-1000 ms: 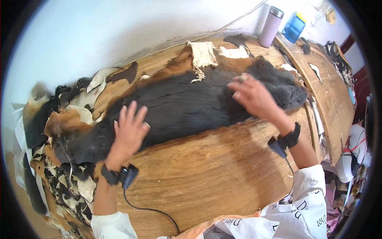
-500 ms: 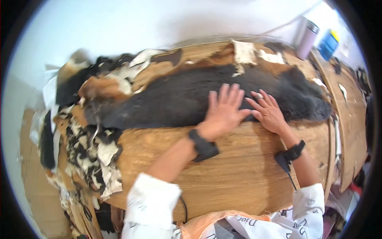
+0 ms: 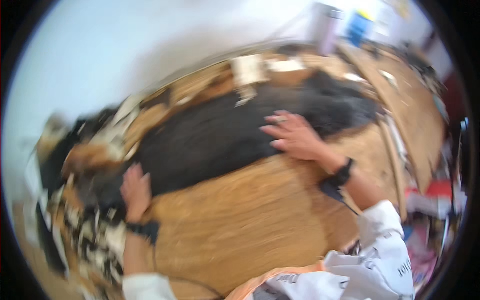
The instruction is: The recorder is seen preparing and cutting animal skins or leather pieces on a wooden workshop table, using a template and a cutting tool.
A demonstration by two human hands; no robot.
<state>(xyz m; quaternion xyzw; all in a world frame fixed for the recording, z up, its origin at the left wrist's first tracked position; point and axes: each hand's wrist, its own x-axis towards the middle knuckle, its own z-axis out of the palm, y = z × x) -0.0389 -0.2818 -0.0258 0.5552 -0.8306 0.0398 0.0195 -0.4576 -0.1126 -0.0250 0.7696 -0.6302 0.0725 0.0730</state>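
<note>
Head view: black pelt (image 3: pixel 210 132) lay across wooden table (image 3: pixel 240 215)

Long, furry and brown-fringed, the pelt stretched sideways over grained wood. The right hand (image 3: pixel 297 139) had its fingers loosely spread above the fur; the left hand (image 3: pixel 136 192), blurred, had its fingers straight and close together. Contact was too blurred to tell. Ragged scraps (image 3: pixel 97 245) crowded the left; bare wood opened along the near edge.

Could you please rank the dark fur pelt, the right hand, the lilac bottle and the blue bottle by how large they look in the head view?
1. Dark fur pelt, by far
2. Right hand
3. Lilac bottle and blue bottle: too blurred to rank surely
</note>
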